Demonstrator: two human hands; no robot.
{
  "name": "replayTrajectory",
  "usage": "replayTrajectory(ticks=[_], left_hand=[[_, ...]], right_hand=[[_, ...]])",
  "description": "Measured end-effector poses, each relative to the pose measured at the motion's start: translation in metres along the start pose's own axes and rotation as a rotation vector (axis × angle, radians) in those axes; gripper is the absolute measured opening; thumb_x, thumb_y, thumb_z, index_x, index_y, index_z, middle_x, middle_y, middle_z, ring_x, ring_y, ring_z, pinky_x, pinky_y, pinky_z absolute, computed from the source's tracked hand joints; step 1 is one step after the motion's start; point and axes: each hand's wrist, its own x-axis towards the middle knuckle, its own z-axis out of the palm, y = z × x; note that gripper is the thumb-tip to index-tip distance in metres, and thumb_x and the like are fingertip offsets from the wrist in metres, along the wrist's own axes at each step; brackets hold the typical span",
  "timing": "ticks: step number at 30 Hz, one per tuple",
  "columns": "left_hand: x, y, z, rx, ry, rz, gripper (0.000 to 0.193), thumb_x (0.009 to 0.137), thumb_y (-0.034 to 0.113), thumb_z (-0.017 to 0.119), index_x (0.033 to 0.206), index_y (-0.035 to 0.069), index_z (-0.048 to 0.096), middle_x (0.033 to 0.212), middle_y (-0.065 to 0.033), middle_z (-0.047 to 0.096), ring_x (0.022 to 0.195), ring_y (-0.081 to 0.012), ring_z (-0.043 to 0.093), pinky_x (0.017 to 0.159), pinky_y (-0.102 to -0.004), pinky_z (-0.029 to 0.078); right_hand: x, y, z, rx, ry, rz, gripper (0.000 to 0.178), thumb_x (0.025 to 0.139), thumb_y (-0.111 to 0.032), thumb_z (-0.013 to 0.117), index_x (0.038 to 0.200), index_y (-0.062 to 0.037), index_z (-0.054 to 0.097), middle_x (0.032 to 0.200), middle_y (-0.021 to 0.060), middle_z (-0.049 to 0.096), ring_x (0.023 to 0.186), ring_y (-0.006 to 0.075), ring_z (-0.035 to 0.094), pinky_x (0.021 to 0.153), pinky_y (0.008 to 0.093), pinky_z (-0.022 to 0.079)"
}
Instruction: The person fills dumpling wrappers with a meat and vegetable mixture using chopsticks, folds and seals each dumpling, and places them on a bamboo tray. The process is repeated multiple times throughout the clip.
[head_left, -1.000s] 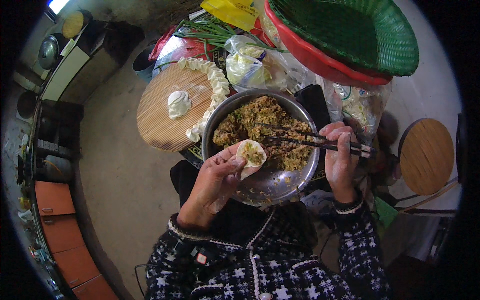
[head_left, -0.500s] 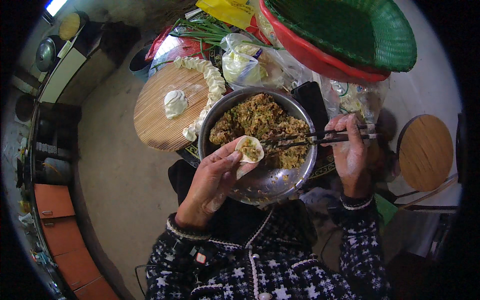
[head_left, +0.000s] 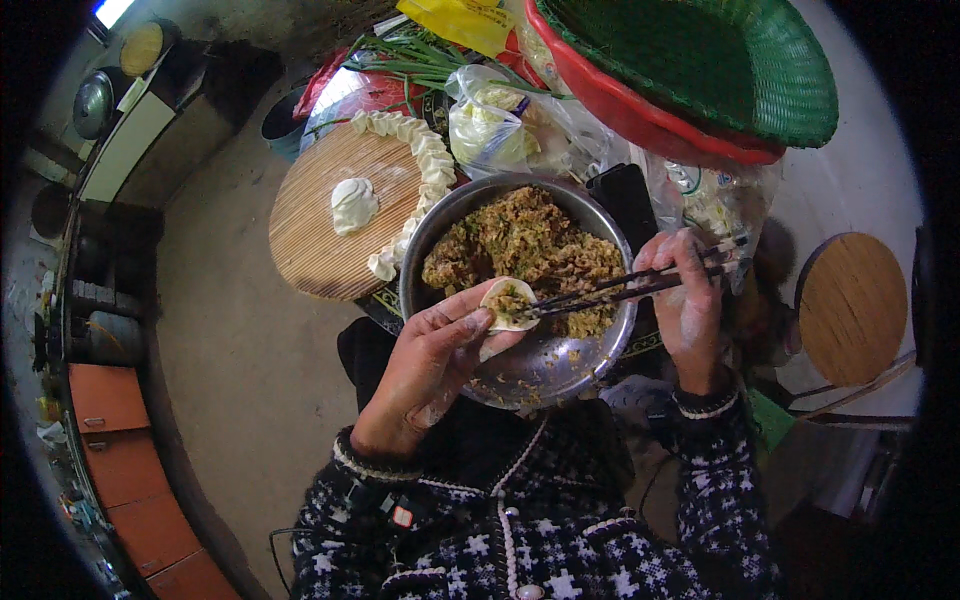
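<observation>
My left hand [head_left: 432,362] holds a round dumpling wrapper [head_left: 508,304] with a dab of filling on it, above the near rim of a metal bowl [head_left: 540,372]. The bowl holds brown-green minced filling [head_left: 520,240]. My right hand [head_left: 686,300] grips a pair of dark chopsticks [head_left: 630,284], whose tips touch the filling on the wrapper. Both hands are dusted with flour.
A round bamboo board [head_left: 318,222] at the left carries a curved row of folded dumplings [head_left: 424,160] and a lump of dough [head_left: 353,203]. Behind the bowl lie plastic bags [head_left: 500,125], green onions [head_left: 420,52] and a green basket [head_left: 720,60] in a red basin. A wooden stool [head_left: 850,305] stands right.
The chopsticks have moved from the filling in the bowl over to the wrapper in my left hand. The left hand has shifted slightly toward the bowl.
</observation>
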Motion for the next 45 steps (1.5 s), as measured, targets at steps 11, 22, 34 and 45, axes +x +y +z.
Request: replayTrajectory(ticks=[11, 22, 34, 45], left_hand=[[-0.003, 0.001, 0.003, -0.024, -0.033, 0.014, 0.040, 0.097, -0.002, 0.046, 0.136, -0.009, 0.046, 0.134, -0.0182, 0.056, 0.120, -0.0266, 0.059, 0.105, -0.0347, 0.049], [-0.002, 0.002, 0.002, -0.023, -0.040, 0.017, 0.041, 0.097, -0.003, 0.044, 0.138, -0.010, 0.044, 0.135, -0.0191, 0.054, 0.121, -0.0265, 0.058, 0.105, -0.0345, 0.049], [0.002, -0.005, -0.004, 0.234, -0.032, 0.231, 0.062, 0.081, -0.005, 0.073, 0.136, -0.001, 0.045, 0.123, -0.0080, 0.060, 0.114, -0.0154, 0.058, 0.098, -0.0298, 0.048], [-0.002, -0.010, 0.008, 0.435, 0.077, 0.299, 0.052, 0.087, 0.003, 0.070, 0.134, -0.002, 0.047, 0.114, -0.0069, 0.063, 0.097, -0.0132, 0.063, 0.087, -0.0282, 0.053]], right_hand=[[0.002, 0.011, 0.009, 0.036, -0.003, -0.017, 0.030, 0.103, -0.029, 0.049, 0.083, -0.0063, 0.054, 0.089, 0.0082, 0.056, 0.090, 0.0183, 0.055, 0.078, 0.0342, 0.050], [0.002, 0.015, 0.006, 0.004, -0.012, -0.021, 0.031, 0.103, -0.025, 0.049, 0.080, -0.0052, 0.052, 0.087, 0.0087, 0.056, 0.087, 0.0188, 0.054, 0.085, 0.0343, 0.043], [-0.003, 0.006, 0.014, -0.111, 0.026, -0.133, 0.043, 0.108, -0.035, 0.031, 0.076, -0.0088, 0.042, 0.074, 0.0082, 0.050, 0.078, 0.0196, 0.054, 0.087, 0.0427, 0.050], [-0.018, 0.031, 0.053, -0.233, -0.118, 0.089, 0.028, 0.106, -0.032, 0.043, 0.103, -0.0074, 0.056, 0.088, 0.0026, 0.061, 0.062, 0.0016, 0.040, 0.053, 0.0177, 0.032]])
